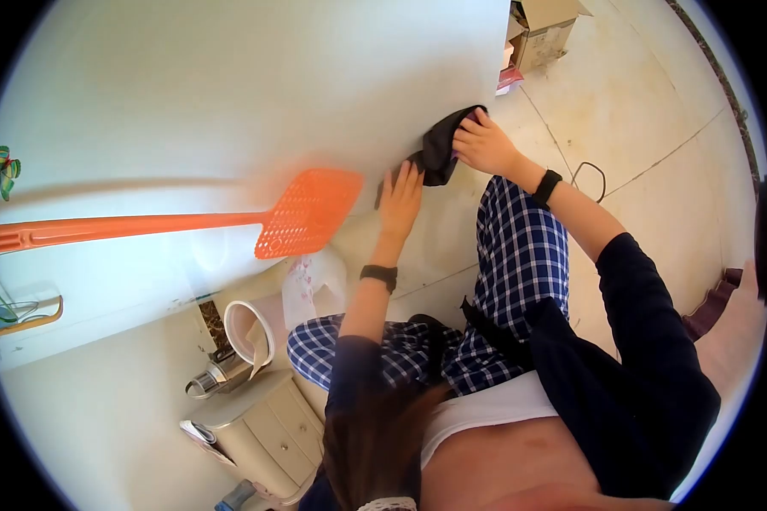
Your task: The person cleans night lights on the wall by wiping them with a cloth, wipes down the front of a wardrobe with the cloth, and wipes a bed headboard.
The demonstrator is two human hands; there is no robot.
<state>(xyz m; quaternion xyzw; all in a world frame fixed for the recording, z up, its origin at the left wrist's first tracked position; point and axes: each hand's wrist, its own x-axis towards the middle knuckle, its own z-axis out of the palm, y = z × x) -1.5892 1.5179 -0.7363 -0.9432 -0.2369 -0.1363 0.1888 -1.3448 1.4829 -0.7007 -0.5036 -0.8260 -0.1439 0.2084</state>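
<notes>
1. Here, an orange fly swatter (pixel 172 223) shows against a broad white panel (pixel 315 77), its handle running out to the left edge of the view.
2. A black cloth (pixel 441 146) is to the right of the swatter's head and a little higher in the view, bunched up at the panel's edge.
3. The right hand (pixel 486 146), the one farther from the swatter, has its fingers curled in and nearly closed on the right part of the cloth.
4. The left hand (pixel 400 203), nearer the swatter, has its fingers stretched out, their tips at the cloth's lower left end; I cannot tell whether it grips anything.
5. Dark bands (pixel 378 276) circle both wrists, and plaid trousers (pixel 524 255) cover the legs, below and right of the swatter.
6. Below the swatter's head are a see-through bag (pixel 302 289) with reddish marks, a white bucket (pixel 274 319) and, farther down, a small cabinet (pixel 283 426).
7. A butterfly sticker (pixel 2 173) sits above the swatter's handle.
8. Well to the swatter's upper right, a cardboard box (pixel 545 48) stands on the tiled floor (pixel 656 102).
</notes>
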